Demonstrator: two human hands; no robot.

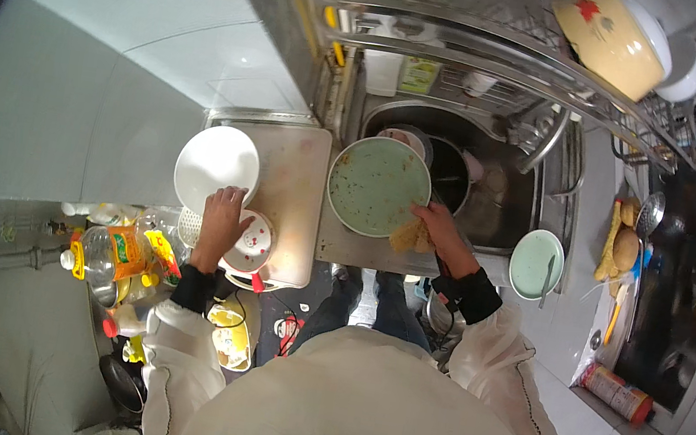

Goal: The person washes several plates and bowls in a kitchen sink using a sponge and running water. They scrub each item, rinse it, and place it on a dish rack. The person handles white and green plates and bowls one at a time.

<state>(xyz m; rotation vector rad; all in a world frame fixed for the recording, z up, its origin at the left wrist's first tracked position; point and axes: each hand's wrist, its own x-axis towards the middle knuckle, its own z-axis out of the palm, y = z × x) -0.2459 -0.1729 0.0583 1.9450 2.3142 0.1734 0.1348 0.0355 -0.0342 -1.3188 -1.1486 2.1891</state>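
Note:
My right hand [446, 235] grips the right rim of a green plate [379, 187] with food residue on it, at the left edge of the sink. A yellowish-brown sponge or cloth [411, 236] hangs below that hand, against the plate's lower edge. My left hand [223, 226] touches the lower rim of a white bowl [214, 164]; whether its fingers grip the rim I cannot tell. Beside it lies a small white dish with red marks and a red handle [248, 243], on the left part of the worktop, by a cutting board [296, 203].
The steel sink [493, 239] holds a dark pot [449, 172] and a pink-rimmed bowl [410, 138]. A faucet [547, 142] and a dish rack [446, 15] stand over it. Right of the sink, a green plate [526, 264] bears a knife. Oil bottles [113, 253] stand at left.

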